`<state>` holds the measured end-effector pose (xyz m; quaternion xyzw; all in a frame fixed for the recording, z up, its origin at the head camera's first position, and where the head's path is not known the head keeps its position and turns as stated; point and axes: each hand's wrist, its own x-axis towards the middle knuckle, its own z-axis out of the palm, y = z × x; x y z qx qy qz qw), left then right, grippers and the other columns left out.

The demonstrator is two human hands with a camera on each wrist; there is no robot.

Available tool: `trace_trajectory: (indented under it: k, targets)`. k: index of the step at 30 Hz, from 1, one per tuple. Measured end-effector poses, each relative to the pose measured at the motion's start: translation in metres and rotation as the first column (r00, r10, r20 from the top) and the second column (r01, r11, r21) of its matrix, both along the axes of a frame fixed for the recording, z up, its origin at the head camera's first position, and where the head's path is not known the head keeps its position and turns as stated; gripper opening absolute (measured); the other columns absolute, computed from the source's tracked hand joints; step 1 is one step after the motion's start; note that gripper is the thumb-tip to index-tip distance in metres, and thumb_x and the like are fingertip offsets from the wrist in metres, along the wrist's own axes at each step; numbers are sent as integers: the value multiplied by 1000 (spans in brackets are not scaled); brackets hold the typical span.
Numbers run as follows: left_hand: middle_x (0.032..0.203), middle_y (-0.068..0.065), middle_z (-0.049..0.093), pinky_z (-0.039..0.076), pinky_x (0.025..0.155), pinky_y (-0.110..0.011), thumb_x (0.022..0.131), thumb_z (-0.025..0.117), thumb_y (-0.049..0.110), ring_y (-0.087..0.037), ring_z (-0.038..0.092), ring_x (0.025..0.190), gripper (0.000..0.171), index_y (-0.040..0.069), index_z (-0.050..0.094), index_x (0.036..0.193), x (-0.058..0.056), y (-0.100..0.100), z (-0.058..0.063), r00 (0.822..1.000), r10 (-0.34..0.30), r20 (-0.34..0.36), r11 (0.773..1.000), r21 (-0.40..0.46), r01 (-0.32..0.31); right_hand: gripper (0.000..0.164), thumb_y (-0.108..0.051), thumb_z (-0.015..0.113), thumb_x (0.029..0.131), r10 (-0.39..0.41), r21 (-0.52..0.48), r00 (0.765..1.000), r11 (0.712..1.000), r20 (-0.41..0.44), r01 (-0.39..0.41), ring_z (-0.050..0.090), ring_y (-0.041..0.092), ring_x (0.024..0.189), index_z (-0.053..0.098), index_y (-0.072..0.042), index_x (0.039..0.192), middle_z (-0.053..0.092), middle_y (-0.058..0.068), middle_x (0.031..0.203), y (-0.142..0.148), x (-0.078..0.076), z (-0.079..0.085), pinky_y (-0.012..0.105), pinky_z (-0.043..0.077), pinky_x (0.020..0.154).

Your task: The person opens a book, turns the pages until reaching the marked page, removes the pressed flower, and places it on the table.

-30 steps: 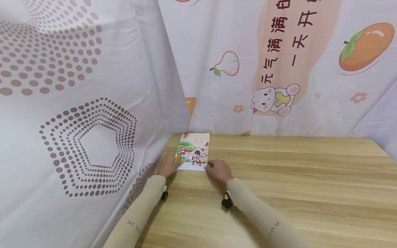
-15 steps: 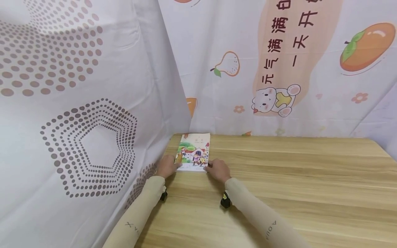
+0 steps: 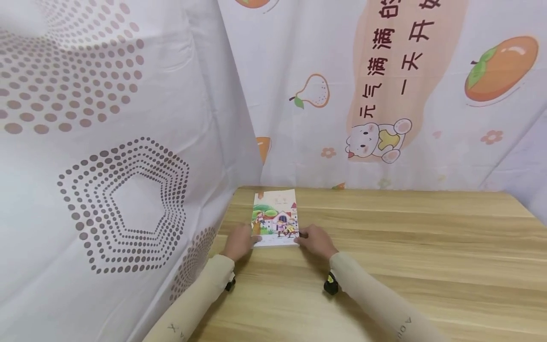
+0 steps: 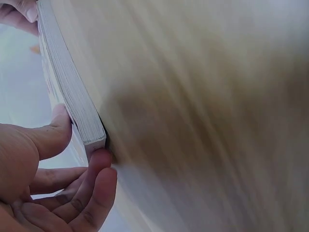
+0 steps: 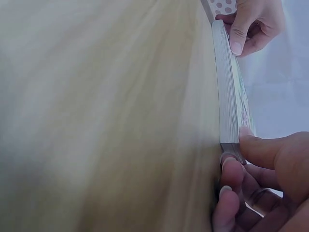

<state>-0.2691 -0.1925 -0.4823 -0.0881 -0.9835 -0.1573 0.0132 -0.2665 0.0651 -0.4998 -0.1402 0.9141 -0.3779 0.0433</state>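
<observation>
A book point(image 3: 275, 216) with an illustrated cover of children, a red-roofed house and green trees lies face up near the table's back left corner. My left hand point(image 3: 238, 242) grips its near left corner, thumb on the cover and fingers at the side. At the near right corner, my right hand point(image 3: 317, 241) pinches it the same way. The left wrist view shows the thick page edge point(image 4: 72, 87) of the book, with fingertips curled at its corner. Thumb and fingers of the right hand are also bent round a corner in the right wrist view.
The wood-grain table point(image 3: 406, 266) stretches away to the right. A white cloth with grey dots point(image 3: 141, 204) hangs close along the left side. Behind the table hangs a printed fabric point(image 3: 320, 161) with fruit, a bear and writing.
Both hands have drawn the book a little toward me and to the right, away from the back left corner. Their grip on its near corners stays the same.
</observation>
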Motion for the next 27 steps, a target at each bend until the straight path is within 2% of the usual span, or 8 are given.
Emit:
trace_trajectory:
  k: [5, 10, 14, 20, 22, 27]
  targets:
    - [58, 0, 43, 35, 46, -26, 82, 74, 31, -12, 37, 50, 39, 10, 49, 60, 11, 14, -1, 999, -47, -18, 999, 6, 47, 30, -24, 70, 86, -6, 29, 1000, 1000, -6, 6, 45, 14, 65, 70, -13, 114, 63, -2, 83, 18, 11, -2, 30, 38, 60]
    - [60, 1, 44, 36, 46, -25, 83, 72, 35, -12, 38, 52, 37, 9, 53, 65, 23, 28, -2, 993, -115, -36, 993, -17, 114, 31, -25, 70, 86, -13, 64, 1000, 998, -6, 13, 43, 12, 58, 71, -12, 114, 60, -5, 71, 36, 27, -2, 28, 35, 54]
    - [61, 2, 45, 36, 47, -25, 83, 71, 38, -10, 37, 53, 36, 6, 59, 71, 32, 39, -3, 982, -184, -46, 983, -22, 183, 33, -25, 72, 85, -33, 82, 999, 996, -14, 34, 39, 11, 55, 70, -11, 114, 53, -5, 63, 52, 45, 0, 26, 31, 52]
    - [66, 1, 50, 37, 48, -23, 82, 71, 40, -9, 39, 54, 38, 2, 63, 81, 41, 58, -2, 967, -257, -6, 966, -29, 256, 36, -26, 73, 83, -54, 136, 998, 989, -32, 58, 39, 9, 55, 69, -10, 115, 49, -8, 61, 74, 72, 1, 25, 31, 52]
    - [68, 0, 52, 38, 49, -23, 82, 70, 41, -9, 41, 55, 40, 2, 64, 83, 46, 64, -2, 961, -276, 13, 960, -38, 277, 38, -27, 73, 83, -63, 154, 998, 986, -29, 66, 40, 9, 56, 69, -9, 116, 51, -9, 62, 81, 80, 3, 25, 32, 53]
    - [74, -1, 56, 39, 52, -21, 83, 68, 44, -8, 43, 58, 47, -1, 66, 94, 59, 79, 1, 940, -342, 6, 936, -85, 341, 37, -26, 73, 82, -70, 164, 997, 984, -30, 74, 41, 9, 57, 69, -8, 114, 57, -11, 67, 98, 98, 5, 25, 34, 56]
